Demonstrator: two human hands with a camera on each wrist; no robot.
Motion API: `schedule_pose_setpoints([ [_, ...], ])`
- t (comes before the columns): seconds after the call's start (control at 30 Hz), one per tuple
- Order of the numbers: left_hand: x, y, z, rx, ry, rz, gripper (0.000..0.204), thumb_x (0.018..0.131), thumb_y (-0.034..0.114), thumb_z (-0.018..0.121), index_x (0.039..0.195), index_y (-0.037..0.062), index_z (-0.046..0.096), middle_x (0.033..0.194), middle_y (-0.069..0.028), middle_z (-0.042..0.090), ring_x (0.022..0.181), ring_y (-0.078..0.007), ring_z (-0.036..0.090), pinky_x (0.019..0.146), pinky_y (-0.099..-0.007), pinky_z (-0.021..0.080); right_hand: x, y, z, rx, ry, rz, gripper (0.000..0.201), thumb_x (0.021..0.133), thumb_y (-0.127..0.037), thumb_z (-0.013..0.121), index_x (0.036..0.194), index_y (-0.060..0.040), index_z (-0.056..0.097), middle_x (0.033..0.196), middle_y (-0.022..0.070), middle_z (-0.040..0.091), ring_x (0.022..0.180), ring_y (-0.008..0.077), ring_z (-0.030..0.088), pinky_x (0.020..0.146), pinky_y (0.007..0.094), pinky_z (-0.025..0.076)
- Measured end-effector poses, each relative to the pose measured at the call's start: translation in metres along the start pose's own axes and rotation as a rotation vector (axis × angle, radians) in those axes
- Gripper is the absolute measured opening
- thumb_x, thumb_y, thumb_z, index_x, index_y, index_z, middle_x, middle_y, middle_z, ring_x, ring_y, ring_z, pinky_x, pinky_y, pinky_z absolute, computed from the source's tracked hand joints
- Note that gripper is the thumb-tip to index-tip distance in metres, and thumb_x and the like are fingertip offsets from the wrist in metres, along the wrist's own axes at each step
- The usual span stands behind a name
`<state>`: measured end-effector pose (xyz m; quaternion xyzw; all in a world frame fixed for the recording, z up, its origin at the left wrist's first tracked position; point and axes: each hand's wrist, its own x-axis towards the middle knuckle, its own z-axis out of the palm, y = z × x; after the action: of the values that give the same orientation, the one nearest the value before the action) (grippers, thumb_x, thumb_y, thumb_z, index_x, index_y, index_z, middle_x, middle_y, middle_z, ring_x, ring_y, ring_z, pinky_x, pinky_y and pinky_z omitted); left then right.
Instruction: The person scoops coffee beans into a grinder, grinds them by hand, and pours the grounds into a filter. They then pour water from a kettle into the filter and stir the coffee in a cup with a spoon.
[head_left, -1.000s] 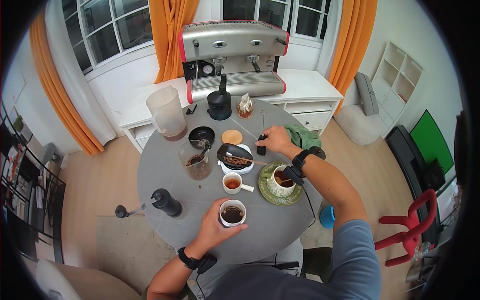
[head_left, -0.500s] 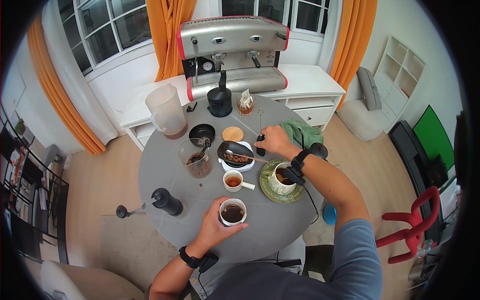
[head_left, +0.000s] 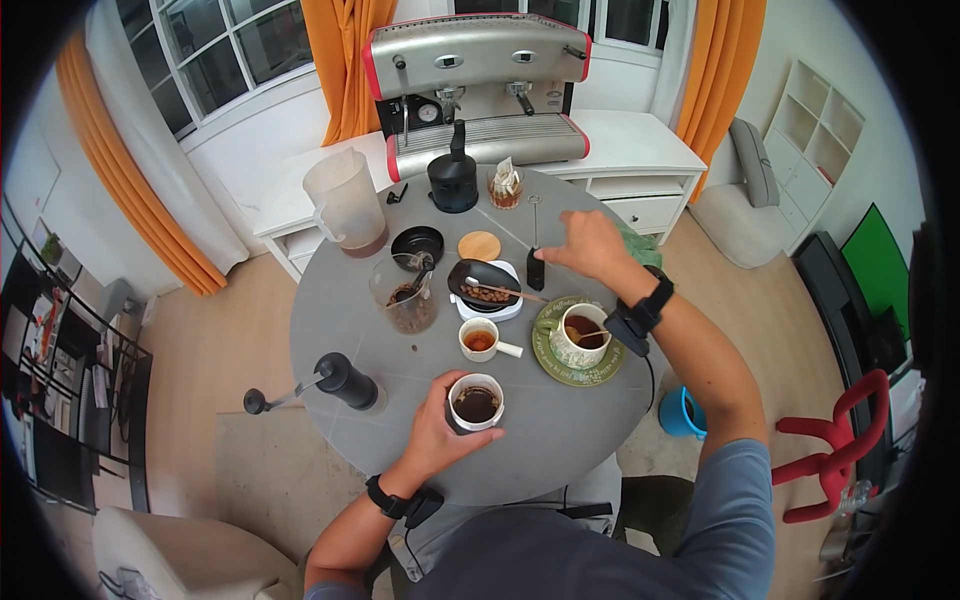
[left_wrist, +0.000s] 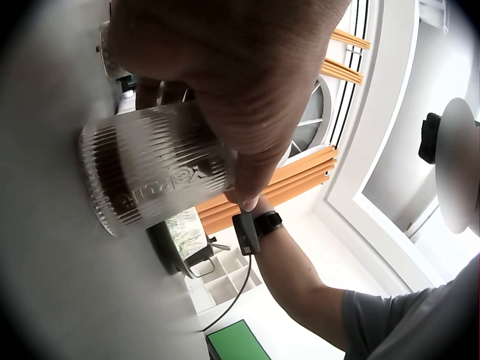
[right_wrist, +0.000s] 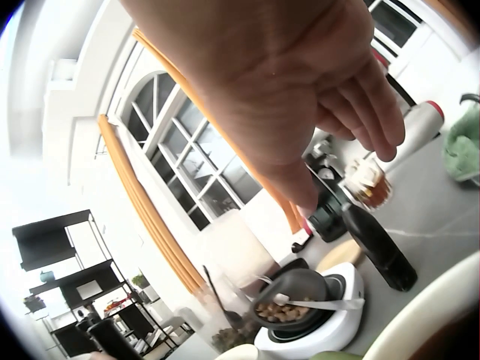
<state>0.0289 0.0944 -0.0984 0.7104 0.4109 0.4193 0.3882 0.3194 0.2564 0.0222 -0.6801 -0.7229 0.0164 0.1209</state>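
In the head view my left hand (head_left: pixel 445 430) curls round a ribbed glass (head_left: pixel 476 402) of dark liquid near the table's front edge; the left wrist view shows the glass (left_wrist: pixel 154 169) upright on the table. My right hand (head_left: pixel 597 246) hovers beside a black-handled frother (head_left: pixel 536 270), which lies on the table with its wire end pointing away. In the right wrist view the fingers of that hand (right_wrist: pixel 322 112) are extended, above the frother's handle (right_wrist: pixel 379 247) and holding nothing. A green-patterned cup (head_left: pixel 578 338) of brown liquid stands on its saucer (head_left: pixel 566 376).
A small handled cup (head_left: pixel 479 341), a scale (head_left: pixel 492 304) under a dish of beans (head_left: pixel 484 284), and a glass jug (head_left: pixel 405 300) occupy the middle. A hand grinder (head_left: pixel 347 381) stands left; a pitcher (head_left: pixel 346 205), black pot (head_left: pixel 453 180) and green cloth (head_left: pixel 642 247) are farther back.
My right hand has let go of the frother's handle and lifted off it, its fingers opening. The left hand still holds the glass. The head view has shifted slightly.
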Motion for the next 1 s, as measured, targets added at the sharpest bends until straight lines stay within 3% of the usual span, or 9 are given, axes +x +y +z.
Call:
schedule_pose_setpoints([
  [0.07, -0.004, -0.003, -0.001, -0.003, -0.001, 0.0, 0.089, 0.067, 0.028, 0.097, 0.135, 0.0025, 0.046, 0.12, -0.0136, 0.067, 0.111, -0.0253, 0.068, 0.096, -0.0369, 0.055, -0.017, -0.002, -0.018, -0.003, 0.091, -0.031, 0.054, 0.077, -0.043, 0.083, 0.103, 0.0029, 0.073, 0.09, 0.0232, 0.072, 0.087, 0.039, 0.071, 0.078, 0.0463, 0.057],
  [0.13, -0.006, -0.005, -0.003, 0.042, -0.022, 0.019, 0.091, 0.066, 0.028, 0.097, 0.136, 0.0018, 0.045, 0.124, -0.0143, 0.065, 0.115, -0.0266, 0.066, 0.099, -0.038, 0.053, -0.038, -0.007, -0.029, 0.118, 0.357, -0.245, 0.047, 0.081, -0.036, 0.081, 0.107, 0.0025, 0.071, 0.093, 0.0214, 0.072, 0.086, 0.0382, 0.071, 0.077, 0.0457, 0.056],
  [0.27, -0.009, -0.006, -0.002, 0.092, -0.037, 0.007, 0.091, 0.066, 0.027, 0.096, 0.137, 0.0012, 0.045, 0.126, -0.015, 0.064, 0.118, -0.0278, 0.065, 0.101, -0.0389, 0.052, -0.088, -0.036, -0.044, 0.31, 0.184, -0.386, 0.045, 0.082, -0.032, 0.08, 0.11, 0.0019, 0.07, 0.098, 0.0184, 0.071, 0.082, 0.0376, 0.07, 0.077, 0.0451, 0.056],
  [0.33, -0.01, -0.006, 0.0, 0.096, -0.017, -0.026, 0.088, 0.067, 0.027, 0.096, 0.135, 0.0018, 0.047, 0.124, -0.0146, 0.064, 0.116, -0.0288, 0.065, 0.099, -0.0394, 0.052, -0.11, -0.051, -0.038, 0.474, -0.083, -0.551, 0.051, 0.081, -0.033, 0.082, 0.116, 0.0013, 0.068, 0.106, 0.017, 0.07, 0.089, 0.0368, 0.069, 0.081, 0.0442, 0.056],
  [0.37, -0.009, -0.007, 0.0, 0.096, -0.014, -0.023, 0.088, 0.067, 0.027, 0.096, 0.135, 0.0018, 0.047, 0.124, -0.0146, 0.064, 0.116, -0.0288, 0.065, 0.099, -0.0394, 0.052, -0.118, -0.056, -0.028, 0.472, -0.082, -0.554, 0.051, 0.081, -0.033, 0.082, 0.116, 0.0013, 0.068, 0.106, 0.017, 0.07, 0.089, 0.0368, 0.069, 0.081, 0.0442, 0.056],
  [0.43, -0.009, -0.008, 0.001, 0.119, -0.027, 0.007, 0.084, 0.067, 0.025, 0.095, 0.133, 0.0024, 0.05, 0.122, -0.0143, 0.064, 0.114, -0.0297, 0.065, 0.096, -0.0397, 0.053, -0.128, -0.065, -0.004, 0.475, -0.02, -0.793, 0.066, 0.079, -0.037, 0.084, 0.128, 0.0007, 0.062, 0.119, 0.0165, 0.068, 0.103, 0.035, 0.068, 0.088, 0.0418, 0.055],
  [0.53, -0.009, -0.014, 0.002, 0.094, -0.015, -0.047, 0.079, 0.067, 0.024, 0.094, 0.131, 0.0027, 0.052, 0.121, -0.0139, 0.065, 0.112, -0.0301, 0.066, 0.095, -0.04, 0.053, -0.141, -0.082, 0.006, 0.427, -0.136, -0.731, 0.075, 0.078, -0.039, 0.084, 0.136, -0.0013, 0.057, 0.128, 0.0169, 0.064, 0.116, 0.0351, 0.064, 0.095, 0.0418, 0.053],
  [0.8, 0.009, -0.023, 0.009, 0.125, 0.139, 0.008, 0.077, 0.066, 0.022, 0.094, 0.127, 0.0018, 0.053, 0.12, -0.0155, 0.06, 0.111, -0.0327, 0.062, 0.094, -0.041, 0.052, -0.122, -0.087, 0.031, 0.37, -0.007, -0.733, 0.07, 0.077, -0.038, 0.082, 0.133, -0.0027, 0.058, 0.121, 0.0138, 0.065, 0.109, 0.0332, 0.065, 0.088, 0.042, 0.055],
  [1.0, 0.019, -0.024, 0.009, 0.166, 0.175, 0.059, 0.077, 0.064, 0.022, 0.095, 0.126, 0.0011, 0.054, 0.12, -0.0163, 0.055, 0.113, -0.0349, 0.057, 0.097, -0.0423, 0.049, -0.109, -0.09, 0.035, 0.366, -0.01, -0.692, 0.07, 0.076, -0.037, 0.084, 0.132, -0.0027, 0.06, 0.124, 0.0157, 0.066, 0.112, 0.0353, 0.065, 0.094, 0.0424, 0.054],
])
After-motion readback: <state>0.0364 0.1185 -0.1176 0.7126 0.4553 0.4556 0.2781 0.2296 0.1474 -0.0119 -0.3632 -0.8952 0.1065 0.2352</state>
